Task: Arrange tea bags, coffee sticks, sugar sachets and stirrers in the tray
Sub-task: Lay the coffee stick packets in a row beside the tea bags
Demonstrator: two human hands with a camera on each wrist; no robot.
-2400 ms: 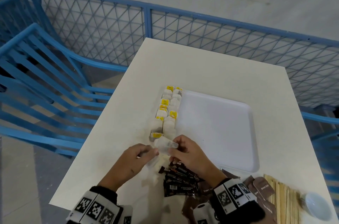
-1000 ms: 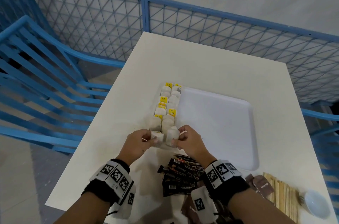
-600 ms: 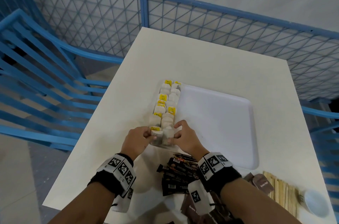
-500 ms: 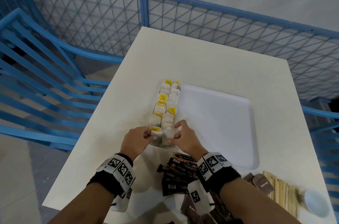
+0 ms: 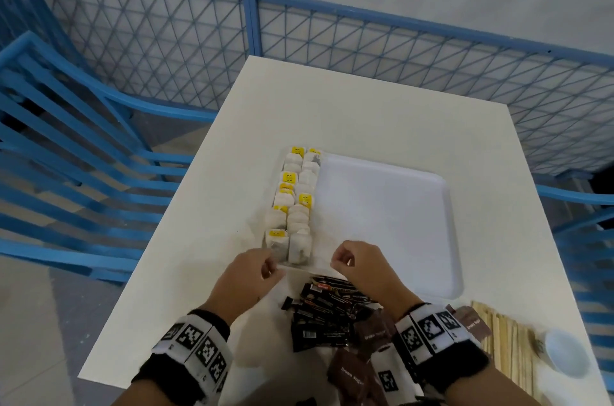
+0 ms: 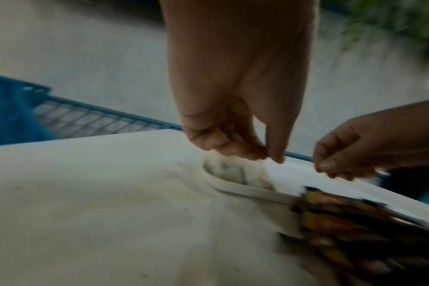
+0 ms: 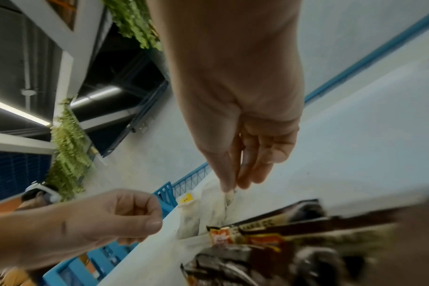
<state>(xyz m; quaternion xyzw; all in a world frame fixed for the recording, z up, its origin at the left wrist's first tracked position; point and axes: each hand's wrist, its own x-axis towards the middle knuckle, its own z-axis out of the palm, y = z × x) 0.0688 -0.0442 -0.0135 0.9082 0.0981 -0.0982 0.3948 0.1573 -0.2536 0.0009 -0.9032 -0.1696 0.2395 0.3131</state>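
Note:
Two rows of white tea bags [image 5: 292, 206] with yellow tags fill the left edge of the white tray [image 5: 382, 222]. My left hand [image 5: 267, 269] hovers just short of the nearest tea bags [image 7: 191, 218], fingers curled into the thumb, holding nothing. My right hand [image 5: 339, 259] hangs over the tray's near left corner with loosely bent fingers and is empty; in the right wrist view its fingertips [image 7: 226, 185] are just above a tea bag. Dark coffee sticks [image 5: 325, 309] lie heaped on the table below both hands. Brown sugar sachets [image 5: 372, 336] sit under my right wrist. Wooden stirrers [image 5: 508, 349] lie at the right.
A small white cup [image 5: 564, 352] stands at the table's near right corner. Most of the tray is bare. Blue chairs [image 5: 66, 139] stand to the left and right, and a blue mesh fence [image 5: 332, 36] runs behind the table.
Both hands set the last two tea bags at the near end of the rows, let go and drew back toward me, the right hand sliding right.

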